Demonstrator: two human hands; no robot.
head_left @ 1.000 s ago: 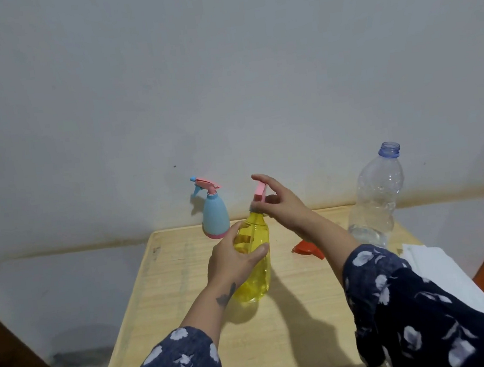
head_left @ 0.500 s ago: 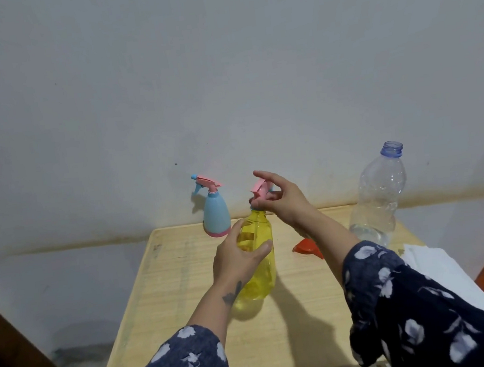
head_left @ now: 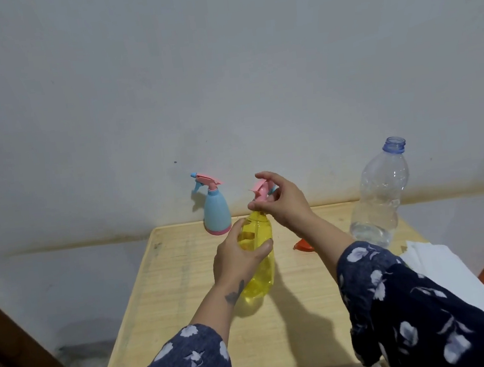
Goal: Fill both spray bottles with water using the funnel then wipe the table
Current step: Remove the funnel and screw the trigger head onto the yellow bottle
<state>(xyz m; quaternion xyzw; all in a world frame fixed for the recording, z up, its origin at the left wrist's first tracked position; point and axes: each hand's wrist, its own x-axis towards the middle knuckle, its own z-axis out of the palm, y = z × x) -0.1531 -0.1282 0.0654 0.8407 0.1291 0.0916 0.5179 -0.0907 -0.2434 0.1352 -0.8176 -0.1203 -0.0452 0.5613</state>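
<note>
Two forearms in dark blue sleeves with a pale flower print reach out over a light wooden desk [head_left: 192, 340]. The left hand [head_left: 237, 259] wraps its curled fingers [head_left: 264, 245] and thumb around the upper body of a translucent yellow plastic spray bottle [head_left: 260, 271], which stands upright on the desk just in front of that wrist. Directly above the left hand's fingers, the right hand [head_left: 285, 205] pinches the pink trigger head [head_left: 261, 191] at the yellow bottle's neck, its fingertips closed around the collar while the index finger arches over the top. Just beyond the right forearm, to the right of the gripping fingers, a small orange plastic funnel [head_left: 302, 244] lies on the desk, partly hidden by the arm. Farther right of it stands a tall clear plastic water bottle [head_left: 378, 198] with a blue neck ring and no cap, a little water in its bottom. Nearer the viewer on that side, a white folded cloth [head_left: 443, 266] lies at the desk's right edge. Beyond the left hand's fingers and slightly left, near the back of the desk by the grey wall [head_left: 221, 65], a light blue cone-shaped spray bottle [head_left: 216, 213] with a pink base and pink trigger stands upright, well apart from both hands.
</note>
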